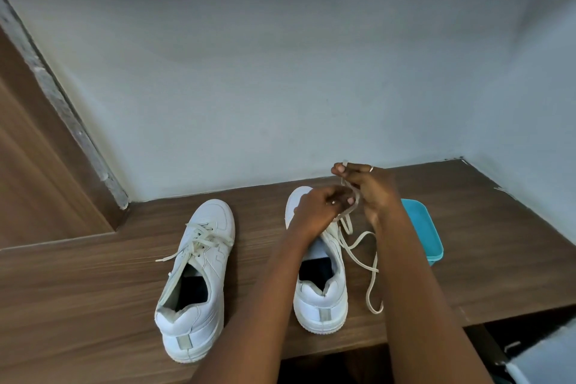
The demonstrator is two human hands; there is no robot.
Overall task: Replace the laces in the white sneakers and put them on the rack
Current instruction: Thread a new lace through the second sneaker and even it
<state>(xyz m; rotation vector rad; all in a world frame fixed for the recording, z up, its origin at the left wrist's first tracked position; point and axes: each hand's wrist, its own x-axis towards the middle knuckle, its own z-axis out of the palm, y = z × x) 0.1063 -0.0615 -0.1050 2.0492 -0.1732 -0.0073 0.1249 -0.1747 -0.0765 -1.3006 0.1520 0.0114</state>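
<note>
Two white low-top leather sneakers stand on a brown wood-grain shelf [93, 290], toes toward a pale blue-grey wall [280, 72]. The left sneaker [194, 277], laced, sits with open board on its left and its heel near the front edge. The right sneaker [321, 284] stands beside it, heel also close to that edge. Above its toe, the left hand [318, 206] is clenched on a cream flat lace [361, 259]; the right hand [371, 187] pinches the lace end between fingertips. Slack lace loops onto the board just right of the shoe. A turquoise plastic lid [427, 234] lies behind the right forearm. The shelf's right end meets a side wall; a wooden panel [37, 165] bounds the left.
</note>
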